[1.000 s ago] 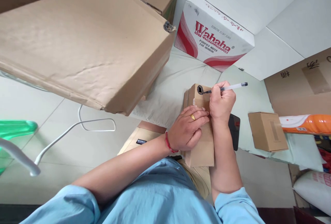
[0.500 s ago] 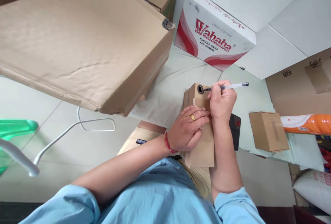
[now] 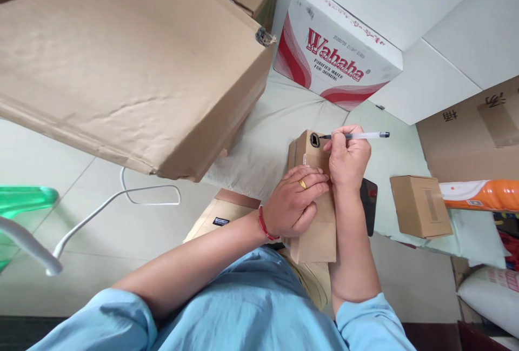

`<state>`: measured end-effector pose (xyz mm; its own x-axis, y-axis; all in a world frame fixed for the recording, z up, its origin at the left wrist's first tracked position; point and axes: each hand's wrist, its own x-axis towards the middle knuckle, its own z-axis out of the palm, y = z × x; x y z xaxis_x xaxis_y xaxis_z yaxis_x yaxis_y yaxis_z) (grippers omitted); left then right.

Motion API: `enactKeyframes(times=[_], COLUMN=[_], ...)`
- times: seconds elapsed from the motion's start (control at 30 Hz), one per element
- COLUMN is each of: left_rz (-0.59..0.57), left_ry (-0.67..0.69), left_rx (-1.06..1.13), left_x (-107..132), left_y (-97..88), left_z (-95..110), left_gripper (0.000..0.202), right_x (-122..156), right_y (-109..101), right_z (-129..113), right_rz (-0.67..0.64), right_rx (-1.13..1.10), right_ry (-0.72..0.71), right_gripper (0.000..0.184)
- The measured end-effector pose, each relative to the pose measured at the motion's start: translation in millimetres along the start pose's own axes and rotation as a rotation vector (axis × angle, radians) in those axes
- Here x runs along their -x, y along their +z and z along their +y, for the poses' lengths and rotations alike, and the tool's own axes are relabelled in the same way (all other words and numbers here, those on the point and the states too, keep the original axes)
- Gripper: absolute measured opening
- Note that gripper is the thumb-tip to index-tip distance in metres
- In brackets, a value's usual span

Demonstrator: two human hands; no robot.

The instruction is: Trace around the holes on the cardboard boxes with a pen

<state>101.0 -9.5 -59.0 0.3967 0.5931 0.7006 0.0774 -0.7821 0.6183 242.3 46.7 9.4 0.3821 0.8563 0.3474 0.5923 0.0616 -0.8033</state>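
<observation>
A long brown cardboard box [image 3: 318, 234] lies in front of my body, partly over my lap. Near its far end is a dark, inked ring around a small black shape [image 3: 315, 140]. My right hand [image 3: 348, 159] grips a gel pen [image 3: 367, 136] with a clear barrel; its tip is at the right side of the ring, and whether it touches the card I cannot tell. My left hand [image 3: 294, 199], with a gold ring and a red bracelet, rests flat across the box's top, fingers stretched out beside my right wrist.
A black phone [image 3: 368, 205] lies beside my right forearm. Further right are a small brown box [image 3: 421, 205] and an orange-and-white package [image 3: 486, 194]. A Wahaha carton [image 3: 336, 53] stands behind. A large cardboard box [image 3: 133, 64] juts in from the left, above a white bent tube [image 3: 93, 216].
The pen tip has shifted very slightly along the ring's right side. My left hand and the box stay in place.
</observation>
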Motion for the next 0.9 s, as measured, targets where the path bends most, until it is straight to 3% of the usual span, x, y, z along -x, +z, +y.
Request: enactKeyframes(times=[0.9], left_rz=[-0.003], left_ry=[-0.004], left_rx=[0.000], left_x=[0.4], left_y=[0.3], left_z=[-0.6], left_gripper=[0.044], right_x=[-1.8], right_y=[1.1], right_z=[0.5], right_rz=[-0.118], right_rx=[-0.022], right_ry=[-0.033], right_gripper=[0.013])
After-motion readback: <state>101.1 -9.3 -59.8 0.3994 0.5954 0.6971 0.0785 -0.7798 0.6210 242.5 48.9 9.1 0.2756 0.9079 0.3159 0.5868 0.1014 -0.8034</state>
